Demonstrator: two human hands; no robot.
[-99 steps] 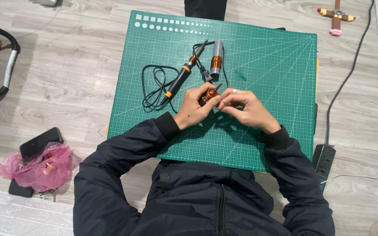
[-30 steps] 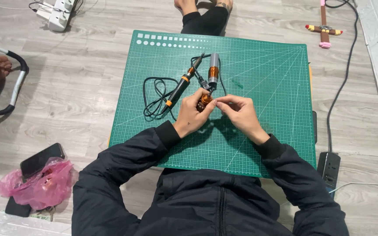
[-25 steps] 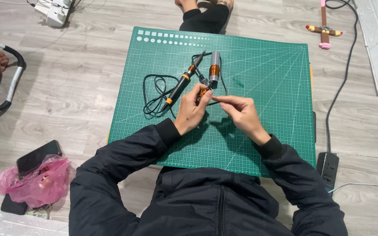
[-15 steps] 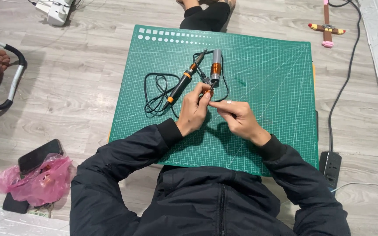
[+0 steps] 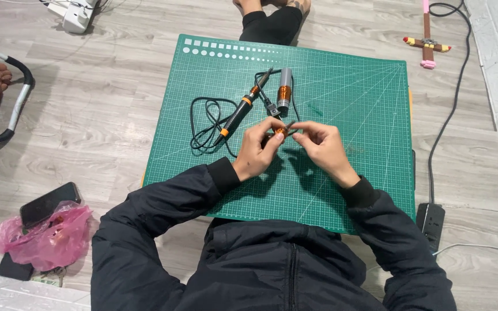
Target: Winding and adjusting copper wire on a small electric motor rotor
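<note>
Green cutting mat (image 5: 347, 173) spread on grey wood floor; black soldering iron (image 5: 242, 111) with orange bands lying on it left of a grey cylinder wound with copper wire (image 5: 284, 92), black cord (image 5: 206, 122) looped beside; nothing between these and the hands. Pink plastic bag (image 5: 47, 239) and dark phone (image 5: 49, 203) off the mat at left; black power strip (image 5: 430, 224) at right; coloured block cross (image 5: 426, 45) far right; another person's dark-clad leg (image 5: 271, 24) at the mat's top edge.

Mostly hidden by fingertips: small orange-copper piece (image 5: 280, 132), shape hard to make out, just above the mat's middle, near the cylinder's end. Left hand (image 5: 259, 151) pinched narrowly around it; right hand (image 5: 322, 147) fingers closed close on its other side, seemingly on a thin wire too fine to tell.
</note>
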